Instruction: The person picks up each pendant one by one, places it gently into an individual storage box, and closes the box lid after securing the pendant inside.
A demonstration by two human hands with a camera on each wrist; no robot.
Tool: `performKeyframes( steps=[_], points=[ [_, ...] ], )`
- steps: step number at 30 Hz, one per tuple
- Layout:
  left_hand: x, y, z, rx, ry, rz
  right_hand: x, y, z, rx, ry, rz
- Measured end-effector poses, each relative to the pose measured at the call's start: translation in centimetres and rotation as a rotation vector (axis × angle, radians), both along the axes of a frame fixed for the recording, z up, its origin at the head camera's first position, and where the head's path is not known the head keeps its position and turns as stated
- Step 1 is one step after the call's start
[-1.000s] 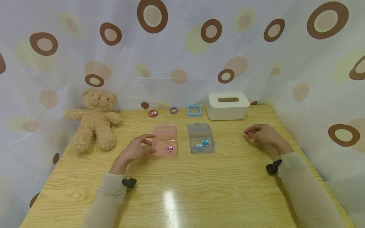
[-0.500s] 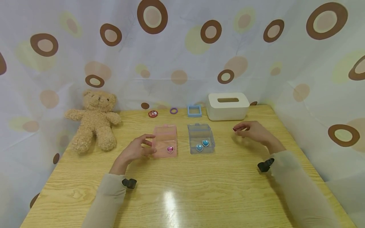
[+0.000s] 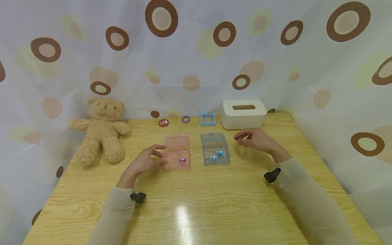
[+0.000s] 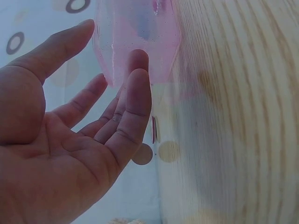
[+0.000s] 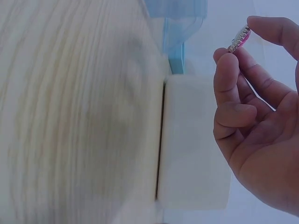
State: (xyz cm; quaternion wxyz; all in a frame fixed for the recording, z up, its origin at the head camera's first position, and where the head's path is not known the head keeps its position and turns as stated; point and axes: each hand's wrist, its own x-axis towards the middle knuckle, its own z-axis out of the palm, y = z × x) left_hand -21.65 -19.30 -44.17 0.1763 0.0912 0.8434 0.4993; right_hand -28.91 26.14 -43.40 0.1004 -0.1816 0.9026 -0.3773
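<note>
At the left side of an open pink plastic box, my left hand lies with relaxed, spread fingers, its fingertips right at the wall. The left wrist view shows the pink box just beyond those fingers. One pink heart-shaped gem sits in its front part. My right hand pinches a red-pink gem with a silver toothed rim between thumb and fingertips, above the table. Left of that hand stands an open blue-grey plastic box holding two blue heart gems.
A white tissue box stands behind my right hand. Along the back lie a light blue square frame, a purple ring and a red round badge. A teddy bear sits at the left by the patterned curtain.
My right hand has moved left with the gem, from the right part of the table to beside the blue-grey box. The left hand stays at the pink box.
</note>
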Motion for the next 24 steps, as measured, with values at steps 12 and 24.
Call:
performKeyframes(
  steps=[12, 24],
  points=[
    [0.0, -0.1, -0.1, 0.000, 0.007, -0.005, -0.3, -4.8, 1.3, -0.001, 0.031, 0.089],
    [-0.1, -0.2, -0.2, 0.022, 0.010, -0.012, -0.5, -9.6, 2.1, 0.012, 0.071, 0.190]
  ],
)
